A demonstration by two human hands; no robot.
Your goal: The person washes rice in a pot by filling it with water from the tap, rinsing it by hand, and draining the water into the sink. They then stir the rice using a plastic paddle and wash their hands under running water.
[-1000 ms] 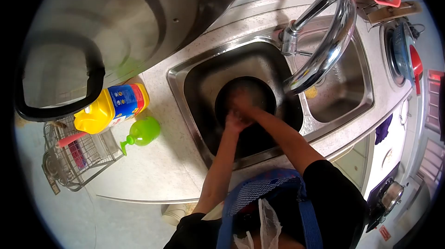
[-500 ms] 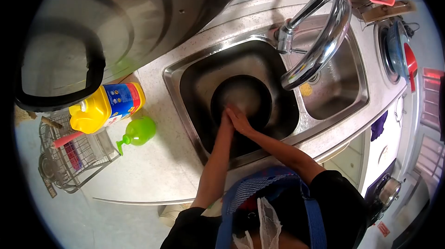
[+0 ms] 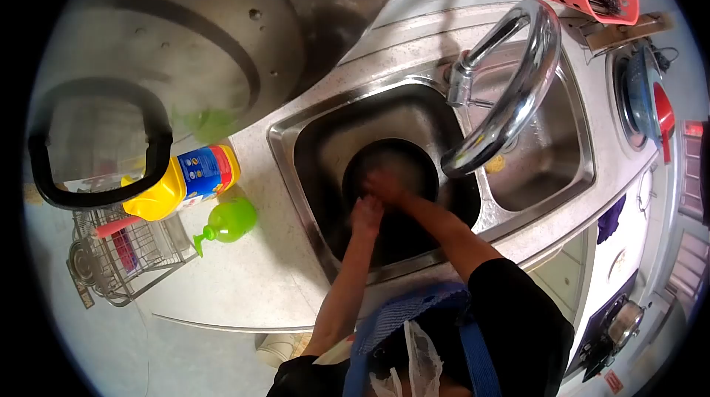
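A round black pan (image 3: 419,170) lies in the large left basin of the steel sink (image 3: 296,175), its inside dark and blurred. My left hand (image 3: 366,214) is closed at the pan's near left rim, its fingertips partly hidden. Reaching inside the pan, my right hand (image 3: 384,185) is smeared by motion. Whether it holds something cannot be made out.
A chrome faucet (image 3: 543,64) arches over the sink divider; a yellow sponge (image 3: 495,164) lies in the right basin. Left are a green pump bottle (image 3: 232,219), a yellow detergent jug (image 3: 159,199) and a wire rack (image 3: 137,264). A large metal pot (image 3: 214,20) looms upper left.
My right hand has moved from beside my left hand further into the pan. My left hand has closed at the rim. The whole view has shifted slightly, with things lower in frame.
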